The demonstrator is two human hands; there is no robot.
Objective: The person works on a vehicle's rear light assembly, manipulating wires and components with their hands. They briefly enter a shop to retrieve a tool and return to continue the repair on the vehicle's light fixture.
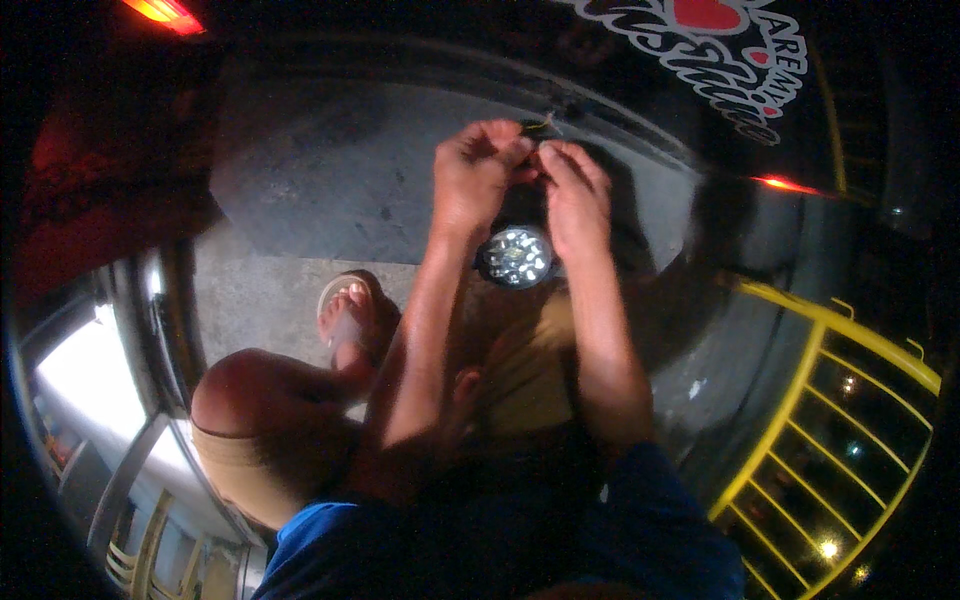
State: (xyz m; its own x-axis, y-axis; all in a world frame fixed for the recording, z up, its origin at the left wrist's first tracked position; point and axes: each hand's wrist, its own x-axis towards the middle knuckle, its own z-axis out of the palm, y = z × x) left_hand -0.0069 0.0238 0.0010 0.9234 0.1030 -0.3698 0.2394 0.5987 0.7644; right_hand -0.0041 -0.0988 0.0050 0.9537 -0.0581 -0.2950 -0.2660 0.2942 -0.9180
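Observation:
My left hand [474, 172] and my right hand [578, 190] are raised in front of me, fingertips pinched close together. Thin wires [547, 124], one yellowish, show just beyond the fingertips and appear to run from between them. The exact ends in each pinch are too small to make out. Below the hands, between my wrists, is a round lamp [516, 257] with a dark rim and a bright, faceted front facing up.
A dark vehicle panel with lettering and a red heart [705, 14] stands ahead. Red lights glow at the far left [165, 12] and right [787, 184]. A yellow metal railing [815, 340] is on the right. My sandalled foot [348, 303] rests on the concrete floor [250, 300].

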